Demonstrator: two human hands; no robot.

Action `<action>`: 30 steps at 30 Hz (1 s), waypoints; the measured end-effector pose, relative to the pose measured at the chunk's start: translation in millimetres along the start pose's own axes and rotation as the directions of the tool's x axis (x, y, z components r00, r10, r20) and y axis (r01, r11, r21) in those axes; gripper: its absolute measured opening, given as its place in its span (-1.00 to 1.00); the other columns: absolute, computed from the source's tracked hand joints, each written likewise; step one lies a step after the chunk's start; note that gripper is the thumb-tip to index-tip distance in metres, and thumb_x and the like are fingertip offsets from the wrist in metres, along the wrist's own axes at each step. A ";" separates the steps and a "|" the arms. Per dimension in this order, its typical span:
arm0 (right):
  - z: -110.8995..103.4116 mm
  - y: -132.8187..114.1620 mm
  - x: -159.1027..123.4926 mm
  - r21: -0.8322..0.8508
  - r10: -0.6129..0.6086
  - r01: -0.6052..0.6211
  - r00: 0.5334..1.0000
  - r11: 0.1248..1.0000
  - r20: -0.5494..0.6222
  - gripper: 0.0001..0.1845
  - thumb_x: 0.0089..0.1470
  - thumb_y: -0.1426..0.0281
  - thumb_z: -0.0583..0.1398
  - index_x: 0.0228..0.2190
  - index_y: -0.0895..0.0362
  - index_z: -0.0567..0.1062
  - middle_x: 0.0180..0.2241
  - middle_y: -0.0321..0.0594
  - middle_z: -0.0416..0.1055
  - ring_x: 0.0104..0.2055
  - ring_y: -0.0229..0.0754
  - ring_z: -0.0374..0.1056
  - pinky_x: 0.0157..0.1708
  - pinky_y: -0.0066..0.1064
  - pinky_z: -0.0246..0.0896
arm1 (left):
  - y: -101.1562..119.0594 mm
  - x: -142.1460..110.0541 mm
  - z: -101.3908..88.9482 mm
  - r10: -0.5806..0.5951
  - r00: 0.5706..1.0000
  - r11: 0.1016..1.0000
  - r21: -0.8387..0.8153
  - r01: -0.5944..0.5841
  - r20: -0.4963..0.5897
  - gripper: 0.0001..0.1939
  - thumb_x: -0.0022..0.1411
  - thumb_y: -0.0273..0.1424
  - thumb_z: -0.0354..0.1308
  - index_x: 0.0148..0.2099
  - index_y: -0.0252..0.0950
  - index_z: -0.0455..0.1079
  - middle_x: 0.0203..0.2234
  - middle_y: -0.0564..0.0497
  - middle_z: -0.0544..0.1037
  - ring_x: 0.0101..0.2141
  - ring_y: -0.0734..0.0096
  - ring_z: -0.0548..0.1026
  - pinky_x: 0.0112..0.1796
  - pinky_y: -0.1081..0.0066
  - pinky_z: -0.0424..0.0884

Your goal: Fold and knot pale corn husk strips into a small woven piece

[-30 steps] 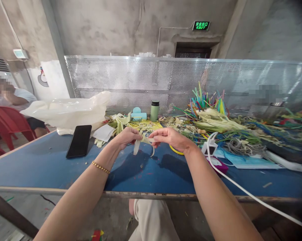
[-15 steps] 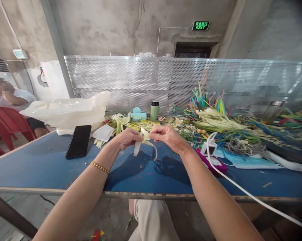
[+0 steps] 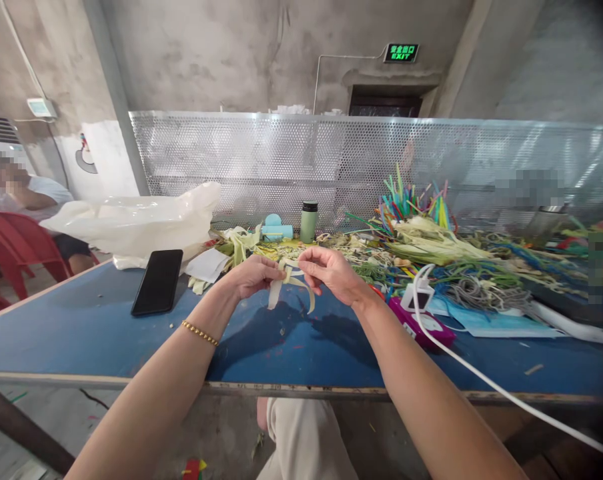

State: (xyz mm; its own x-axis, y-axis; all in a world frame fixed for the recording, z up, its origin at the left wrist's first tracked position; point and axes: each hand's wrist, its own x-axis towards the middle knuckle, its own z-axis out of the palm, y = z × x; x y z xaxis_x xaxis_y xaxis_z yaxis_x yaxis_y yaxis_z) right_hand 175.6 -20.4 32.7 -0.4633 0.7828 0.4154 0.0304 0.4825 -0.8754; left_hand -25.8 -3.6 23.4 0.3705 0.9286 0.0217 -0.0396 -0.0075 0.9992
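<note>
My left hand (image 3: 258, 275) pinches a pale, ribbon-like strip of corn husk (image 3: 275, 295) between thumb and fingertips above the blue table. The strip is folded or crossed near the fingertips, with two loose ends hanging down. My right hand (image 3: 331, 272) is close on the other side, its thumb and forefinger meeting at the strip's upper part; a lower finger sits beside the right-hand hanging end. My fingertips partly hide the fold.
On the blue table (image 3: 101, 340) lie a black phone (image 3: 157, 282), white paper (image 3: 207, 265) and a large plastic bag (image 3: 146, 223). Behind my hands stands a green bottle (image 3: 309, 221). At right are husks (image 3: 431, 241), cords, a purple power strip (image 3: 416, 323) and a white cable (image 3: 486, 379).
My right hand has shifted slightly, its fingers spreading a little and a lower finger coming into view. The husk strip's upper part has dropped lower; my left hand stays almost still.
</note>
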 end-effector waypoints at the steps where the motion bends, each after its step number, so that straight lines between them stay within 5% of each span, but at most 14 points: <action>1: -0.8 1.7 0.8 0.001 0.008 -0.008 1.000 1.000 -0.012 -0.71 0.05 0.19 0.28 -0.35 0.15 0.40 -0.59 -0.39 0.32 -0.66 -0.40 0.17 -0.70 -0.54 0.07 | 0.3 -0.1 -0.2 0.005 1.000 1.000 -0.021 -0.004 0.013 -0.76 -0.20 -0.45 0.42 -0.60 -0.38 0.38 -0.69 0.09 0.35 -0.62 0.60 0.29 -0.53 0.49 0.23; 5: -1.3 8.1 4.5 -0.021 0.031 -0.032 0.998 0.999 -0.054 -0.69 0.03 0.19 0.27 -0.31 0.16 0.41 -0.51 -0.35 0.36 -0.62 -0.41 0.17 -0.71 -0.56 0.07 | 0.5 -0.3 -0.8 0.024 0.998 0.997 -0.079 -0.019 0.059 -0.76 -0.17 -0.44 0.44 -0.57 -0.40 0.41 -0.66 0.07 0.38 -0.60 0.59 0.33 -0.49 0.48 0.28; 16: 4.8 8.2 6.2 -0.072 0.104 -0.119 0.978 0.990 -0.179 -0.72 -0.01 0.20 0.28 -0.40 0.14 0.39 -0.67 -0.45 0.21 -0.70 -0.40 0.07 -0.74 -0.53 -0.01 | -1.1 0.1 -0.6 0.029 0.996 0.993 -0.114 -0.019 0.088 -0.77 -0.15 -0.46 0.46 -0.53 -0.41 0.45 -0.62 0.03 0.46 -0.56 0.57 0.42 -0.41 0.48 0.37; 30: 2.3 9.4 6.6 -0.097 0.052 -0.068 0.985 0.993 -0.162 -0.74 0.01 0.22 0.28 -0.41 0.15 0.41 -0.65 -0.41 0.26 -0.69 -0.39 0.12 -0.73 -0.52 0.04 | -3.5 1.8 -3.9 0.032 0.992 0.990 -0.140 -0.015 0.122 -0.81 -0.12 -0.48 0.45 -0.47 -0.43 0.49 -0.60 0.00 0.50 -0.55 0.55 0.45 -0.40 0.49 0.41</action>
State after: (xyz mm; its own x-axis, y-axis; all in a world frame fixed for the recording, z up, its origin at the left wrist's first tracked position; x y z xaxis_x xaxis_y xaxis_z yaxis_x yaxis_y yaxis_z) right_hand 170.8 -11.6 26.6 -0.3112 0.8602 0.4039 0.1473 0.4636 -0.8737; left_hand -28.6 -0.4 19.7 0.4795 0.8757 0.0578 -0.1743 0.0305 0.9842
